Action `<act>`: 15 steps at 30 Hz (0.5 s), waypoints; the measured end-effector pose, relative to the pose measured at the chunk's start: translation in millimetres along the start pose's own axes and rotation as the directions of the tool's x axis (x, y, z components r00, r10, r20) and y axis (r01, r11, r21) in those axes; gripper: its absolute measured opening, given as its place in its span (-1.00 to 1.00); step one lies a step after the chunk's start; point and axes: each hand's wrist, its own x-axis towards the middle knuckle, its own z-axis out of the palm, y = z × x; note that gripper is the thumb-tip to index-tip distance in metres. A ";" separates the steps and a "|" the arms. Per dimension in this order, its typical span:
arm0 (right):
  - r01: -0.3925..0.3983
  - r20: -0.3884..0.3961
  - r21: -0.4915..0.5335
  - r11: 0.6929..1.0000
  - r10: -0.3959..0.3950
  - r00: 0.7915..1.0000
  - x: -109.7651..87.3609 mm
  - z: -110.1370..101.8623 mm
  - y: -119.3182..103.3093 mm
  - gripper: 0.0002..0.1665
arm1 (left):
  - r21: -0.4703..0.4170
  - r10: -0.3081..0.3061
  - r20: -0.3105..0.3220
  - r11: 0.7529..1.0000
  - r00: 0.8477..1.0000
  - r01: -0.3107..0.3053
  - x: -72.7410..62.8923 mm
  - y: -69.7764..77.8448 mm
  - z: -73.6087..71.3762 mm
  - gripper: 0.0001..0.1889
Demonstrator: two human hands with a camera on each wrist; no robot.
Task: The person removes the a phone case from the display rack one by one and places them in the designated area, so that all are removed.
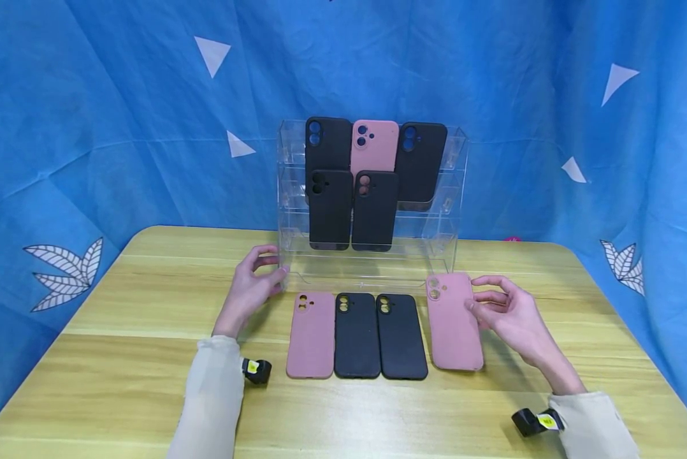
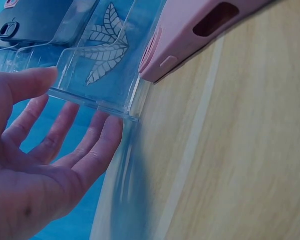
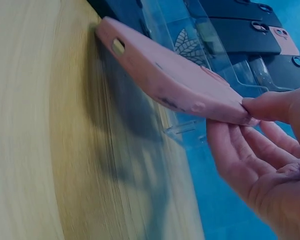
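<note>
1. The pink case (image 1: 454, 331) hangs left of the right hand (image 1: 510, 315), which pinches its right edge.
2. Its long way points toward the stand (image 1: 295, 220), left of and past that grip.
3. The left hand (image 1: 252, 284), farther off, holds the stand's far side.

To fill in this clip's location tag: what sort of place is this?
Likely a makeshift indoor filming corner: a patterned blue cloth forms the backdrop behind a wood-grain table, where a clear rack displays phone cases.
</note>
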 end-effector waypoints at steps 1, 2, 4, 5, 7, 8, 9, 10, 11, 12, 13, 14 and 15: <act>0.001 0.004 -0.008 1.000 -0.001 1.000 -0.2 0.0 -0.1 -0.40 | 0.000 0.000 0.000 1.000 1.000 0.000 -0.1 -0.1 -0.1 -0.49; 0.002 0.007 -0.015 1.000 -0.002 1.000 -0.5 0.0 0.0 -0.40 | -0.001 0.001 0.000 1.000 1.000 -0.001 -0.1 -0.2 -0.1 -0.49; 0.012 0.009 -0.024 1.000 -0.011 1.000 -1.3 0.0 -0.2 -0.40 | -0.003 0.003 0.002 1.000 1.000 -0.003 -0.1 -0.3 -0.1 -0.49; 0.021 0.010 -0.027 0.999 -0.021 1.000 -1.8 0.1 -0.5 -0.40 | -0.003 0.004 0.003 1.000 1.000 -0.003 0.0 -0.3 -0.1 -0.49; 0.041 0.008 -0.029 0.999 -0.041 0.999 -2.6 0.2 -0.8 -0.42 | -0.005 0.003 0.006 1.000 1.000 -0.003 0.0 -0.4 -0.2 -0.49; 0.050 0.005 -0.029 0.998 -0.050 0.999 -3.0 0.3 -1.0 -0.43 | -0.007 0.002 0.007 1.000 1.000 -0.002 -0.1 -0.4 -0.2 -0.49; 0.061 0.004 -0.030 0.998 -0.061 0.998 -3.4 0.3 -1.3 -0.44 | -0.007 0.001 0.009 1.000 1.000 -0.001 -0.2 -0.3 -0.3 -0.49; 0.069 0.003 -0.031 0.997 -0.068 0.998 -3.9 0.4 -1.5 -0.45 | -0.007 0.001 0.010 1.000 1.000 -0.001 -0.3 -0.3 -0.3 -0.49; 0.077 0.003 -0.031 0.997 -0.077 0.997 -4.3 0.4 -1.8 -0.46 | -0.009 0.001 0.010 1.000 1.000 -0.001 -0.3 -0.2 -0.4 -0.49; 0.082 0.002 -0.037 0.996 -0.082 0.997 -5.0 0.5 -2.1 -0.46 | -0.010 0.001 0.010 1.000 1.000 -0.001 -0.5 -0.1 -0.4 -0.49; 0.084 0.003 -0.044 0.996 -0.084 0.996 -5.8 0.4 -2.6 -0.47 | -0.010 0.001 0.010 1.000 1.000 -0.001 -0.5 0.0 -0.5 -0.49; 0.086 0.004 -0.048 0.995 -0.086 0.996 -6.4 0.2 -2.6 -0.47 | -0.011 0.002 0.010 1.000 1.000 -0.002 -0.6 0.0 -0.6 -0.49; 0.085 0.006 -0.053 0.995 -0.085 0.996 -7.1 0.0 -2.9 -0.47 | -0.011 0.002 0.010 1.000 1.000 -0.002 -0.6 0.0 -0.6 -0.49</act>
